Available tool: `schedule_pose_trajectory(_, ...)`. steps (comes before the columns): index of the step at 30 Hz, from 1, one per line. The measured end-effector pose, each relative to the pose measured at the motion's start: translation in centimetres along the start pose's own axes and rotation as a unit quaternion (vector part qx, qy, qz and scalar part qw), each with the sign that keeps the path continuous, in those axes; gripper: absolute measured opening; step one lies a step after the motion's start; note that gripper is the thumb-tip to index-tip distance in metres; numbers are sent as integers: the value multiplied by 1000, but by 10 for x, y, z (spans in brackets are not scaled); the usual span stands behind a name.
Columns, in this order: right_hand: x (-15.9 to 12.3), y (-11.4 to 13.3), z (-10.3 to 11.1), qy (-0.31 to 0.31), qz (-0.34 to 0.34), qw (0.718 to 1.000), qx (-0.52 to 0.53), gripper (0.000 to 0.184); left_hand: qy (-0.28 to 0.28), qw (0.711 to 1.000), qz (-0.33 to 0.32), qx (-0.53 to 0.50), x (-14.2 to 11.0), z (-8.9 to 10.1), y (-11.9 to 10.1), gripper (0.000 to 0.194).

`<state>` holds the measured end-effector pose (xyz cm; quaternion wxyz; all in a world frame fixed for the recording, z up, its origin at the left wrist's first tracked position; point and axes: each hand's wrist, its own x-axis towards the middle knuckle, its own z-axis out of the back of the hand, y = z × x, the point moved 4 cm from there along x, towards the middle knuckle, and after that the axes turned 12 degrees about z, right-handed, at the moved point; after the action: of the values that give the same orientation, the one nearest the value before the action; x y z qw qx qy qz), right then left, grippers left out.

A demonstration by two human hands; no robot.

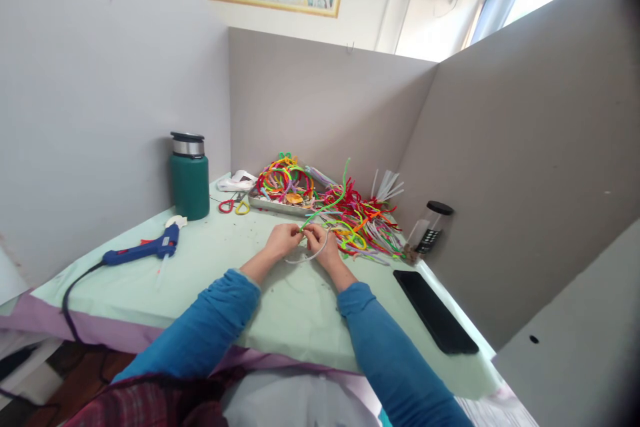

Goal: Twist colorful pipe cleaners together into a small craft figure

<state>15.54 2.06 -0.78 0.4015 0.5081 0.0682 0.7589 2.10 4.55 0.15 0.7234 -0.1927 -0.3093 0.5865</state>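
My left hand [283, 241] and my right hand [320, 243] meet over the middle of the green table, fingers pinched together. Both grip a green pipe cleaner [330, 203] that rises from the fingers and curves up to the right. A pale pipe cleaner [311, 256] loops below the hands on the table. Just right of my right hand lies a heap of coloured pipe cleaners [363, 220].
A metal tray [273, 203] with coiled pipe cleaners stands behind the hands. Scissors [234, 205], a green flask [190, 177] and a blue glue gun [145, 249] sit to the left. A black phone [434, 311] and a dark-lidded jar [431, 227] are at the right. Grey partitions enclose the table.
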Motion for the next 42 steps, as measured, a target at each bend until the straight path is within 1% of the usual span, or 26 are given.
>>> schedule_pose_trajectory(8,-1,-1,-1,8,-10,1000,1,25,63,989,60,-123,-5,0,1,26)
schedule_pose_trajectory(15,-2,-4,0,6,-1,1000,-6,24,76,987,58,-132,-1,-4,4,21)
schedule_pose_trajectory(20,-2,-7,-3,23,-25,999,4,24,80,987,62,-125,-1,-5,4,18)
schedule_pose_trajectory(23,-3,-7,-4,23,-34,999,13,23,65,990,62,-105,0,-4,4,15)
schedule_pose_trajectory(26,-3,-9,-5,22,-41,999,5,21,32,994,61,-81,1,-1,3,13)
schedule_pose_trajectory(29,-4,-10,-6,23,-39,999,-3,18,11,996,62,-63,1,1,1,13)
schedule_pose_trajectory(37,-3,-10,-5,10,-28,1000,-1,15,0,999,33,3,0,0,-1,18)
schedule_pose_trajectory(42,-3,-4,-2,15,-18,1000,-3,15,-4,1000,7,2,2,-2,3,19)
